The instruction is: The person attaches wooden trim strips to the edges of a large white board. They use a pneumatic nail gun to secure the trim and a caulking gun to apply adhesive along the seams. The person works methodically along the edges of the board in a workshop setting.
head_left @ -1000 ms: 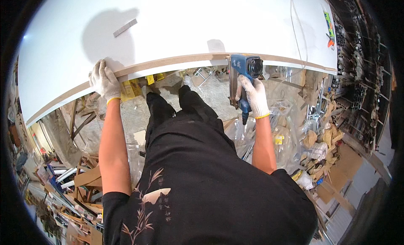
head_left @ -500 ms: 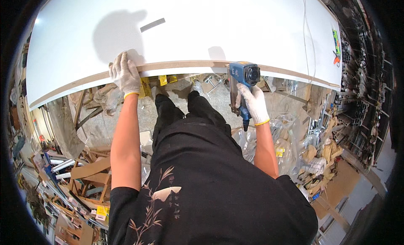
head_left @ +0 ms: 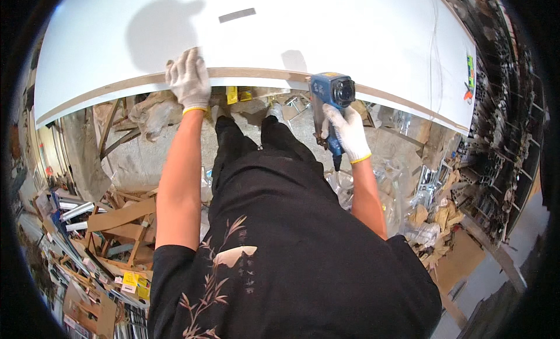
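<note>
My right hand (head_left: 349, 131), in a white glove with a yellow cuff, is closed round the grip of a blue nail gun (head_left: 331, 88). The nail gun's nose meets the brown wooden strip (head_left: 256, 74) that runs along the near edge of a large white panel (head_left: 373, 36). My left hand (head_left: 188, 79), gloved the same way, rests over the strip and the panel's edge, left of the nail gun. Its fingers reach onto the panel and lie close together; the thumb is hidden, and the hand seems to press on the strip.
A short grey strip (head_left: 237, 15) lies on the panel. At its right end is a green and orange tool (head_left: 469, 76). Wood scraps (head_left: 122, 222) and metal profiles pile up at lower left; clear plastic wrap (head_left: 382, 190) and crumpled brown paper (head_left: 446, 213) lie at right.
My left hand has moved right along the strip, closer to the nail gun. The nail gun has shifted slightly left along the edge, still in my right hand. The view has shifted a little.
</note>
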`<state>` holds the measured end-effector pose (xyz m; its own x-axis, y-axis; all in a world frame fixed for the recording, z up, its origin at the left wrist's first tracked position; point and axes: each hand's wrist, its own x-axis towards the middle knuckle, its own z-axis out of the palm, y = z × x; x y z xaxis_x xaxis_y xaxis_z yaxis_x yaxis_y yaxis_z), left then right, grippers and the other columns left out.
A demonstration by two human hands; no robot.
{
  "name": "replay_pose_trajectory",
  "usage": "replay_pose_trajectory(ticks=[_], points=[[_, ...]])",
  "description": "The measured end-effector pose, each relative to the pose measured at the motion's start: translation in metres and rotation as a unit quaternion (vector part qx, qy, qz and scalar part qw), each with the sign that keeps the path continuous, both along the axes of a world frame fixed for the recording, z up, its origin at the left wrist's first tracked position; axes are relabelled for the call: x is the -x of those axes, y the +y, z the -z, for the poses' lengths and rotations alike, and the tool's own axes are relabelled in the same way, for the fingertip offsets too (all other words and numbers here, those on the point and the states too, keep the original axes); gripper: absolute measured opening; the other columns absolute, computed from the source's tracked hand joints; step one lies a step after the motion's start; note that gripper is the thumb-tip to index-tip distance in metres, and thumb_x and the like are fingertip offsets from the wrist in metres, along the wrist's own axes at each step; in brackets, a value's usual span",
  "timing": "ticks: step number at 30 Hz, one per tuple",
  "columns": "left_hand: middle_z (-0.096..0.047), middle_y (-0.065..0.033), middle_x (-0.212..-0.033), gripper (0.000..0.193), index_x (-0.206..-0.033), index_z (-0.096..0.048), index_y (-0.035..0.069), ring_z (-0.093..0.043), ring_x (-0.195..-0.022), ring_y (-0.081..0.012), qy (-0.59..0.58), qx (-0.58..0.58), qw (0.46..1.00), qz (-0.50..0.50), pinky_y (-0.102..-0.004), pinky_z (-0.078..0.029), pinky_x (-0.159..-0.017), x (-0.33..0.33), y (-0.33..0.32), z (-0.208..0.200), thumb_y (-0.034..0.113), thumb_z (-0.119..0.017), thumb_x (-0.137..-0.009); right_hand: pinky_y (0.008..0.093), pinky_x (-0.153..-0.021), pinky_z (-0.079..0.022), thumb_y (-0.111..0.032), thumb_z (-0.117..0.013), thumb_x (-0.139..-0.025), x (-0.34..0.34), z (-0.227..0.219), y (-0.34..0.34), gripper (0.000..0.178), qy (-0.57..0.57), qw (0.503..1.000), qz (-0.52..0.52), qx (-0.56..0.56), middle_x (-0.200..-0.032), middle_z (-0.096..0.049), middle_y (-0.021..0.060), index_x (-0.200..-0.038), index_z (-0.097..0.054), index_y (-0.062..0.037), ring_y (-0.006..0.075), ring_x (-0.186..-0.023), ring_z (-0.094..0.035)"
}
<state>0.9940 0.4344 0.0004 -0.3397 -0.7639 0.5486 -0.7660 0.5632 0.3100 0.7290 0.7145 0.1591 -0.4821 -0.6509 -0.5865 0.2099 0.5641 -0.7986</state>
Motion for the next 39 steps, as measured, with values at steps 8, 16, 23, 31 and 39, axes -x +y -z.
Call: replay_pose_trajectory(ticks=[8, 16, 23, 31, 39], points=[[-0.072, -0.0024, -0.128, 0.032, -0.127, -0.074, 0.017, -0.063, -0.125, -0.0234, 0.012, -0.008, 1.000, 0.012, -0.0486, -0.038, -0.120, -0.001, 0.003, -0.001, 0.023, -0.070, -0.097, 0.0297, -0.059, -0.051, -0.024, -0.068, -0.105, -0.013, 0.003, -0.016, 0.025, 0.005, 0.999, -0.042, 0.009, -0.071, -0.067, 0.0075, -0.112, -0.064, 0.0000, 0.0151, -0.058, -0.063], [-0.071, -0.0015, -0.131, 0.030, -0.126, -0.075, 0.018, -0.062, -0.127, -0.0217, 0.022, -0.024, 0.998, 0.049, -0.0471, -0.037, -0.121, 0.000, 0.004, -0.006, 0.026, -0.068, -0.099, 0.0280, -0.061, -0.051, -0.021, -0.074, -0.101, -0.029, 0.006, -0.032, 0.027, 0.000, 0.999, -0.039, 0.006, -0.085, -0.070, 0.0043, -0.117, -0.068, 0.0009, 0.0100, -0.065, -0.062], [-0.071, -0.0018, -0.131, 0.030, -0.128, -0.075, 0.016, -0.062, -0.127, -0.0201, 0.012, -0.023, 0.998, 0.055, -0.0440, -0.037, -0.121, -0.003, 0.007, -0.015, 0.024, -0.067, -0.100, 0.0287, -0.062, -0.052, -0.022, -0.073, -0.103, -0.037, 0.016, -0.043, 0.027, 0.030, 0.997, -0.074, 0.016, -0.082, -0.069, 0.0058, -0.115, -0.067, 0.0010, 0.0115, -0.065, -0.063], [-0.071, -0.0032, -0.131, 0.032, -0.129, -0.073, 0.015, -0.061, -0.129, -0.0220, 0.010, -0.037, 0.995, 0.093, -0.0476, -0.036, -0.121, -0.007, 0.004, -0.013, 0.023, -0.067, -0.099, 0.0306, -0.057, -0.051, -0.022, -0.068, -0.105, -0.046, 0.009, -0.053, 0.026, 0.047, 0.994, -0.102, 0.014, -0.071, -0.066, 0.0074, -0.115, -0.064, 0.0017, 0.0159, -0.057, -0.063], [-0.070, -0.0034, -0.132, 0.031, -0.127, -0.072, 0.015, -0.061, -0.128, -0.0236, 0.003, -0.047, 0.989, 0.143, -0.0504, -0.035, -0.123, -0.013, 0.003, -0.016, 0.024, -0.066, -0.098, 0.0280, -0.067, -0.052, -0.021, -0.075, -0.100, -0.059, -0.005, -0.074, 0.031, 0.034, 0.994, -0.098, -0.019, -0.087, -0.072, 0.0030, -0.122, -0.069, -0.0005, 0.0082, -0.071, -0.060]])
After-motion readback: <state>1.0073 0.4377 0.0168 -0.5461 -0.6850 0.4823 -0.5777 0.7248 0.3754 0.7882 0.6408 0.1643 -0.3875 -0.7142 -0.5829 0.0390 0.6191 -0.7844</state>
